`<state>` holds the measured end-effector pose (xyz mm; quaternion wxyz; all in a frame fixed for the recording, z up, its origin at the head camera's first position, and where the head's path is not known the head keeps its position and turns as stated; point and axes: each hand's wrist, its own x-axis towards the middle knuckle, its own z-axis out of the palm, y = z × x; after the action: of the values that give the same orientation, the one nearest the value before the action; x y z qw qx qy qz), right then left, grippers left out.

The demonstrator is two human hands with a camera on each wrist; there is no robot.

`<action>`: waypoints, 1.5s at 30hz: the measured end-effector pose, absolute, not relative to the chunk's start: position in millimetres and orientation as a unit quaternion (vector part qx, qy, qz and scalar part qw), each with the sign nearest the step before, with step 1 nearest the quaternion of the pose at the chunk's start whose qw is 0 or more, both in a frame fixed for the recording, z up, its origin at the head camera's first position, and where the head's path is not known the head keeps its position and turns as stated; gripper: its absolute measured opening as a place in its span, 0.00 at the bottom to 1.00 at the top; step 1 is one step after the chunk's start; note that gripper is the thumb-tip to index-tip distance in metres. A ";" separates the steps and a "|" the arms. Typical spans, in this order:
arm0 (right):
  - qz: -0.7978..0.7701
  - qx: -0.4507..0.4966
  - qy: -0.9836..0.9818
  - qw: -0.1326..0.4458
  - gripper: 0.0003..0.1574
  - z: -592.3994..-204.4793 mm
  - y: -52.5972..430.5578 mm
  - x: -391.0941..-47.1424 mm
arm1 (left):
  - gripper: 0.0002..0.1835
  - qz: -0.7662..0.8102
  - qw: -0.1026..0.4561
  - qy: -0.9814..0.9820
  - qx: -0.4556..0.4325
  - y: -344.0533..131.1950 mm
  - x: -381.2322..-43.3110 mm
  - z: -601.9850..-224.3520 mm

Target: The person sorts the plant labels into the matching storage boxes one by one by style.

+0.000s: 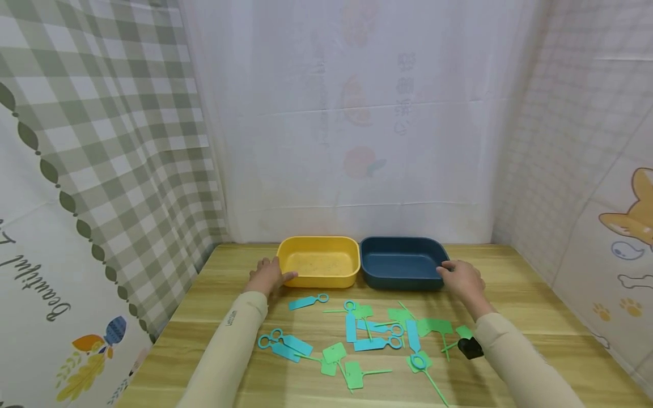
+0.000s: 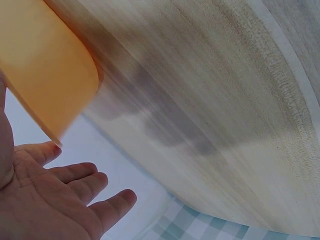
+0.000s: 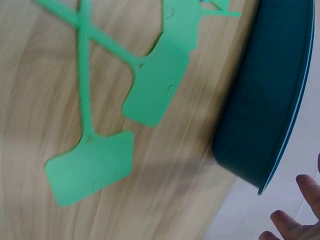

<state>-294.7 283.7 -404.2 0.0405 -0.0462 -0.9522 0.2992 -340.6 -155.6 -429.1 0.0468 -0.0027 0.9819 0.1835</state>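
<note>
A yellow bin [image 1: 320, 281] and a dark blue bin [image 1: 403, 281] stand side by side at the back of the table. At the yellow bin's left end is my left hand [image 1: 267, 276], its fingers spread. One fingertip meets the rim of the yellow bin [image 2: 50, 70] in the left wrist view; the thumb is mostly hidden there. My right hand [image 1: 463, 281] is at the right end of the blue bin, fingertips by its rim. In the right wrist view, loose fingers [image 3: 310, 192] appear beside the blue bin [image 3: 265, 95]; whether they touch it I cannot tell.
Blue tags with ring ends [image 1: 371, 343] and green T-shaped plant labels [image 1: 354, 374] lie scattered in front of the bins on the wooden table [image 1: 204, 334]. A small black object [image 1: 470, 348] sits by the right sleeve. Cloth curtains [image 1: 357, 170] enclose the table.
</note>
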 end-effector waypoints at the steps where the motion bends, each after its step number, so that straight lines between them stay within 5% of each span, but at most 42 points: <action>1: 0.295 -0.043 -0.954 0.043 0.34 -404.3 285.0 -293.6 | 0.43 0.183 0.047 0.982 -0.002 -155.5 -340.3 -428.8; 8: 0.256 0.001 -0.965 0.060 0.37 -412.5 299.2 -290.8 | 0.43 0.181 0.047 0.982 -0.007 -155.8 -339.2 -427.8; 33: 0.138 0.181 -0.972 0.067 0.23 -448.9 325.5 -263.3 | 0.45 0.169 0.042 0.985 -0.010 -155.6 -335.7 -424.1; 45: 0.100 0.241 -0.965 -0.034 0.31 -445.1 352.4 -248.0 | 0.45 0.178 0.046 0.983 -0.017 -154.5 -335.2 -424.6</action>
<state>-248.0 352.4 -445.1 -0.0341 0.2408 -0.9649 0.0996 -335.2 -154.5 -424.6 0.0464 -0.0170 0.9827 0.1783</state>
